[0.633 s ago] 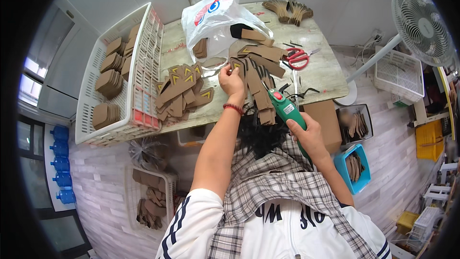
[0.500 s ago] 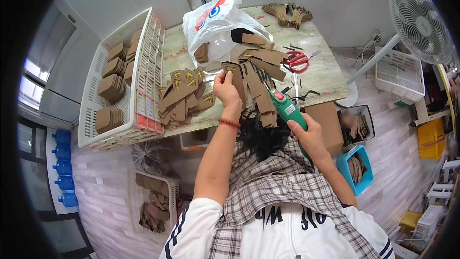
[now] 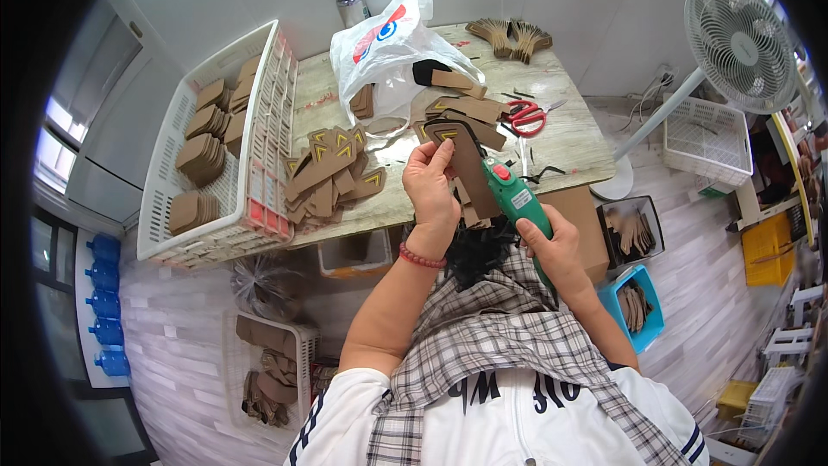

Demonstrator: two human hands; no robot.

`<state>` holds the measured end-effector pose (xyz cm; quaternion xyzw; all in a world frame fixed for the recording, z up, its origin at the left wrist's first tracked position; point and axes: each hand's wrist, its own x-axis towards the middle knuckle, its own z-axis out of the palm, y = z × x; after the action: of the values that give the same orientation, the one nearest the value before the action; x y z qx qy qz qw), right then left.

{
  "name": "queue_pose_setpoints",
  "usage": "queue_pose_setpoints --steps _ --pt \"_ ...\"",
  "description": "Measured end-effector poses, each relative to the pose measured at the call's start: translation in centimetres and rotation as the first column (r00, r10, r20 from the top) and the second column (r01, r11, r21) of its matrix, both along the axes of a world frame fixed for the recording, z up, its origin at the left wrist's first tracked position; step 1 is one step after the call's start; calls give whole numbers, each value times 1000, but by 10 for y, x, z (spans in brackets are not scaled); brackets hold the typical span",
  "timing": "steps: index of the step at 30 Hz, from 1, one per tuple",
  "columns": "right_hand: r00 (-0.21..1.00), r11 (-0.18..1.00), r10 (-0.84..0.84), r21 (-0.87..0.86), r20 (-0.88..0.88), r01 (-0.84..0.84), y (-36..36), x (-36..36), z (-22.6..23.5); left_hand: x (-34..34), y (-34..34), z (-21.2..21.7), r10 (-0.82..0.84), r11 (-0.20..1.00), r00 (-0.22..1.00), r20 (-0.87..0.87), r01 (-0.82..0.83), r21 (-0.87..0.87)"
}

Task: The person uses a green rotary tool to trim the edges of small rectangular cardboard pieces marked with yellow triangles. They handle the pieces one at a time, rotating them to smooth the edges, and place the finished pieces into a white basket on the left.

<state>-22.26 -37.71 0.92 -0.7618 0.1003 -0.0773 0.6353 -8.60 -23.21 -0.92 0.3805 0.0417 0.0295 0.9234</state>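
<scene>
The left hand (image 3: 431,181) has its thumb and fingers pinched together on a flat brown strip with a yellow chevron (image 3: 470,168), held up over the near edge of the pale, worn wooden table (image 3: 317,91). The right hand (image 3: 555,250) is wrapped around a green handheld power tool with a red button (image 3: 523,207), its tip at the strip's right edge; whether they touch I cannot tell. To the left lies a heap of brown chevron strips (image 3: 323,174) beside a white slatted plastic crate (image 3: 269,142); red-handled scissors (image 3: 526,117) lie far right
</scene>
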Motion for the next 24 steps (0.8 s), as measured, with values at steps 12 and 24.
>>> queue_pose_setpoints --steps 12,24 --pt "998 1000 5 31 56 -7 -1 -10 4 -21 -1 6 -70 997 997 16 69 42" --pt "996 999 20 47 84 -24 -5 -13 4 -34 6 7 -134 979 989 59 123 161"
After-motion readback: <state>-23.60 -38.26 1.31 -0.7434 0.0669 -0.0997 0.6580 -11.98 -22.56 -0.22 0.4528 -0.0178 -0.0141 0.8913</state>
